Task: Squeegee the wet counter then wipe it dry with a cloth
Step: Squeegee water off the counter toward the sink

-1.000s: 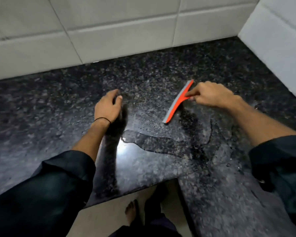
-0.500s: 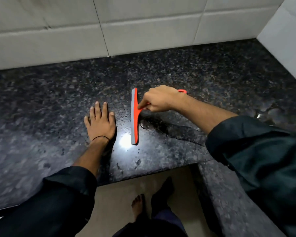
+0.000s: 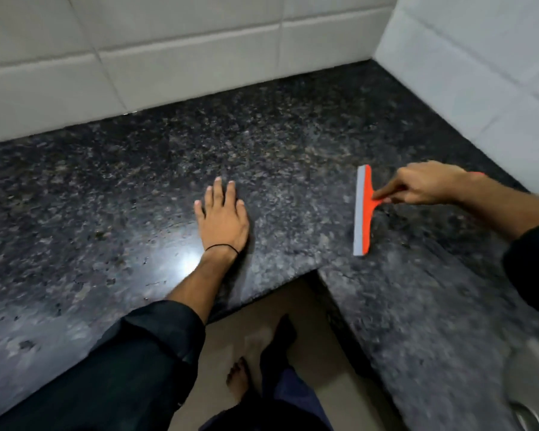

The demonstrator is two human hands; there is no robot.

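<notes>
- While your right hand (image 3: 423, 185) stays closed around the handle of the orange squeegee (image 3: 364, 209), forefinger stretched along the neck toward the blade, the tool has travelled: half a second ago it stood just beside your left hand, and now it is well off to the right, near the corner where the two tiled walls (image 3: 467, 60) meet.
- Its grey rubber edge runs away from you and faces left, on or just above the black granite counter (image 3: 293, 144); motion blur keeps you from telling whether it touches.
- Your left hand (image 3: 223, 213) lies flat and spread on the stone, gripping nothing, its place much as it was a moment ago, a thin black band at the wrist.
- The puddle that lay between your hands a second ago no longer shows as a distinct pool; what remains is a glossy sheen and a glare spot beside your left wrist. Likely one stroke has finished and you have carried the blade back to start another.
- From here the squeegee sits well apart from your bracing hand, with open counter between them to be swept.
- No cloth is in sight, so the drying step appears not yet begun.
</notes>
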